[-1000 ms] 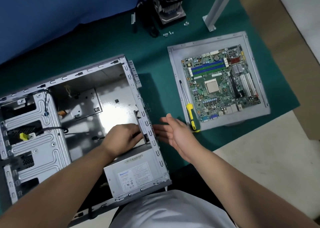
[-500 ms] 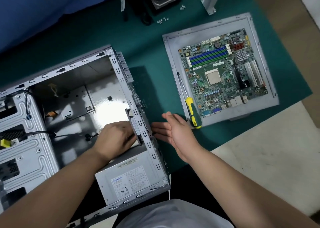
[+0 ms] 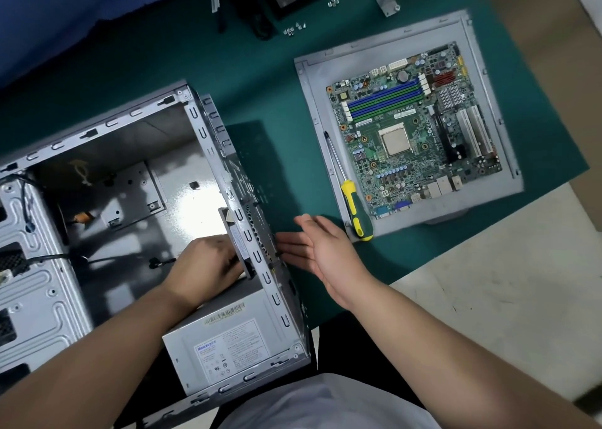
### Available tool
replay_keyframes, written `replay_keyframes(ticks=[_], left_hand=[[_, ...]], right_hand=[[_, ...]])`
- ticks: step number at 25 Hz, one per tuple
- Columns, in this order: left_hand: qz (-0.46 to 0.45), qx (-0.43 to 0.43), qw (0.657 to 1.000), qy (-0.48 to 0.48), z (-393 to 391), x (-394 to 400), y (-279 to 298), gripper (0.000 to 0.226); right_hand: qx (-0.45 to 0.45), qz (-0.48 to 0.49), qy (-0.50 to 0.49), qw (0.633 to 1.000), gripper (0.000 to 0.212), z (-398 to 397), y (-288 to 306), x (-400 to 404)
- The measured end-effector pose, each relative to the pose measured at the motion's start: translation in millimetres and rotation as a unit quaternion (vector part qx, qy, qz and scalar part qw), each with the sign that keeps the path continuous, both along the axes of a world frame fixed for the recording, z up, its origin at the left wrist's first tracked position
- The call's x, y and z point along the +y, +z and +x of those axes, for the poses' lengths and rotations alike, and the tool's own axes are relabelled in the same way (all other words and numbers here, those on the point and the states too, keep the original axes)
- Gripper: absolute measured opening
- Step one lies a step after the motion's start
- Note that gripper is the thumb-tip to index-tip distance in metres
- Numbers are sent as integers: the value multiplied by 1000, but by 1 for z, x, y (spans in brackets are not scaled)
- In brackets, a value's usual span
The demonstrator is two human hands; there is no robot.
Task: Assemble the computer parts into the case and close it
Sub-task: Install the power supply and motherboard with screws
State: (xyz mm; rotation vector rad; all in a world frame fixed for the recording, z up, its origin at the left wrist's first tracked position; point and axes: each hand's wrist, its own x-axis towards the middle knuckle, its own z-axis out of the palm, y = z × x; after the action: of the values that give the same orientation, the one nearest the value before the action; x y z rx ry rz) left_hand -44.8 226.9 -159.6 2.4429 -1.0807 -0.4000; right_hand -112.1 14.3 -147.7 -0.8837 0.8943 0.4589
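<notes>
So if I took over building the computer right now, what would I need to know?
Left hand is inside the open case, pinching a thin metal plate against its rear wall. Right hand is open, outside that wall.
Done: power supply sits in the case.
Left: motherboard lies on the side panel with the screwdriver; screws lie loose. Fit them, then close the case.

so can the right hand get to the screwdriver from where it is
Probably yes: the open right hand is outside the case, and the screwdriver lies uncovered on the side panel just beyond its fingertips, with nothing between them.
</notes>
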Motion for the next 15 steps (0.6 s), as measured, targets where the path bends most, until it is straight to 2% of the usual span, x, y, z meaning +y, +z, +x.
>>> replay_keyframes(ticks=[9,12,15], left_hand=[[11,-24,999,-34,3,-2,7,34],[16,-6,1000,-24,2,-3,8,36],[11,16,1000,-12,1,-3,5,37]], right_hand=[[-31,-32,62,997,24,2,-2,0],[-39,-51,88,994,28,4,0,0],[-48,-80,109,990,20,5,3,2]])
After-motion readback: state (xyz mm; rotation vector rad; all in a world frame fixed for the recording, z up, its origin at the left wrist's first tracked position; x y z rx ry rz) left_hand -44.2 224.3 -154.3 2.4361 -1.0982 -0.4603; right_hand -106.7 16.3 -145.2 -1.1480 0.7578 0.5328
